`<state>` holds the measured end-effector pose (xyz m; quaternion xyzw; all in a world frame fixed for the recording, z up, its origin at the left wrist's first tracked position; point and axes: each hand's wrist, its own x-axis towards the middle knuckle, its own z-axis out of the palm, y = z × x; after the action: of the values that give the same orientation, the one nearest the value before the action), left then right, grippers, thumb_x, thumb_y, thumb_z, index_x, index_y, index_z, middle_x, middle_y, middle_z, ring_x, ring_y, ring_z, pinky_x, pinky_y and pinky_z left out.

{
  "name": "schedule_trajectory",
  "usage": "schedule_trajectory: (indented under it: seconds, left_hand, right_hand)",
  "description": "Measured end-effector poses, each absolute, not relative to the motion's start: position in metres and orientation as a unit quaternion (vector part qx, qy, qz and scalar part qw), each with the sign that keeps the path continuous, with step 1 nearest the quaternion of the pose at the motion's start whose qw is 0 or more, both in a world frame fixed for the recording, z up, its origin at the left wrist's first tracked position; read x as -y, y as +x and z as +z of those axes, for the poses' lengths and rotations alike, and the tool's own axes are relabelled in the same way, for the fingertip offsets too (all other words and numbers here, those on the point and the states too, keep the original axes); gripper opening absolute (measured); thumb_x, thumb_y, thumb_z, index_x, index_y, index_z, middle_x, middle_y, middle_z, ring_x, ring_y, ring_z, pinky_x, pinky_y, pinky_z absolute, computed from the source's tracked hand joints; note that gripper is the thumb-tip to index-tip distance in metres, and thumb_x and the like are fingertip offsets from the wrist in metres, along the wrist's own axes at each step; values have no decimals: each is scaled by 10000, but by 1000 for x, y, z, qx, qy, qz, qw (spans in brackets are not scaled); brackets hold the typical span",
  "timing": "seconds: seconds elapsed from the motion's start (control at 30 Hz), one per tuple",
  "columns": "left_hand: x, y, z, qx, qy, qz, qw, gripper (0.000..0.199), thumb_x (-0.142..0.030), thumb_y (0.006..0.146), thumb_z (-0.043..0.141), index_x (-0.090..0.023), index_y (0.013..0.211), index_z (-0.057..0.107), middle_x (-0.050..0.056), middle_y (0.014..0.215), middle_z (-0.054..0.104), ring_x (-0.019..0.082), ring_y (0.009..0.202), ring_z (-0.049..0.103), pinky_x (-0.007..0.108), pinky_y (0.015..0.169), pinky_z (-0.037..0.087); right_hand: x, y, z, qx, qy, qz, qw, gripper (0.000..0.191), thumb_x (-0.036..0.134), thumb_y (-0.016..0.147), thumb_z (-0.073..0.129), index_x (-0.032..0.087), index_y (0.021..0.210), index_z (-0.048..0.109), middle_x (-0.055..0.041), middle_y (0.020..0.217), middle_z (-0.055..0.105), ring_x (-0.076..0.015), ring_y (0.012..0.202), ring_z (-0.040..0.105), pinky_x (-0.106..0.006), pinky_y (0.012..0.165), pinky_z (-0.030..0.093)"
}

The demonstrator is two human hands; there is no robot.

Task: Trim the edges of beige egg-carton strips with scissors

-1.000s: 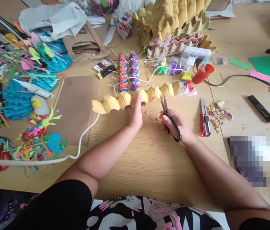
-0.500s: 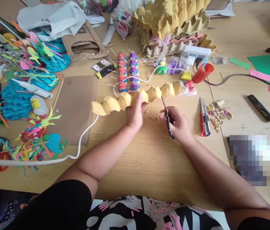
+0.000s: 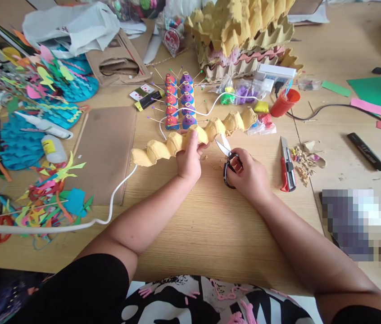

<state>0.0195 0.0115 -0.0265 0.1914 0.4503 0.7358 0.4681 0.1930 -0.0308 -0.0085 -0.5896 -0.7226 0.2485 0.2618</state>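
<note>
A long yellow strip of egg carton with several humps is held by my left hand, thumb on top and fingers behind it. The strip slants up to the right. My right hand grips black-handled scissors by the loops. Their blades are parted, with the tips just below the strip's underside, right of my left hand. Behind the strip stand painted carton pieces, a red and blue row and a purple row, stuck with pins.
A red utility knife lies right of my right hand, beside carton scraps. Brown cardboard and colourful paper pieces are at left. A white cable crosses the table. Stacked egg trays stand behind.
The scissors have turned and opened, their blades now pointing up-left and lower along the strip. The strip's right end has shifted slightly left, and its left end sits a little lower.
</note>
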Motion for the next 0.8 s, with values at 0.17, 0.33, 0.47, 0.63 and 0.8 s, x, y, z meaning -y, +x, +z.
schedule_trajectory:
  seconds: [0.17, 0.33, 0.47, 0.63, 0.8]
  left_hand:
    - [-6, 18, -30, -375, 252, 737, 503, 483, -432, 883, 911, -263, 1246, 641, 25, 1112, 755, 152, 927, 793, 335, 918, 683]
    - [1, 14, -35, -361, 378, 696, 492, 688, -536, 783, 998, -311, 1342, 666, 63, 1242, 762, 242, 1108, 803, 421, 1074, 629]
    - [4, 15, -32, -331, 453, 669, 488, 705, -491, 812, 984, -399, 1423, 642, 45, 1343, 698, 227, 1113, 764, 444, 1109, 602]
    - [3, 15, -37, -366, 482, 636, 478, 845, -526, 682, 1051, -454, 1413, 635, 39, 1518, 581, 315, 1358, 684, 477, 1141, 568]
    - [-6, 18, -56, -370, 527, 635, 427, 956, -573, 609, 1061, -434, 1421, 577, 62, 1481, 600, 322, 1290, 697, 494, 1098, 591]
  right_hand:
    - [27, 195, -10, 702, -598, 270, 275, 425, 395, 906, 691, 239, 1299, 645, -63, 949, 759, -224, 761, 667, -333, 682, 419]
    - [22, 199, -14, 676, -612, 281, 300, 453, 453, 910, 697, 243, 1306, 624, -43, 917, 739, -217, 748, 667, -334, 680, 441]
    - [21, 200, -15, 666, -615, 277, 317, 474, 492, 907, 697, 240, 1303, 629, -21, 871, 709, -204, 726, 633, -332, 679, 448]
    - [20, 199, -13, 659, -616, 279, 329, 467, 500, 908, 681, 233, 1289, 637, -13, 842, 680, -188, 694, 580, -327, 661, 440]
    - [19, 200, -15, 660, -606, 283, 343, 462, 475, 897, 694, 221, 1281, 646, 1, 823, 661, -176, 686, 559, -318, 654, 433]
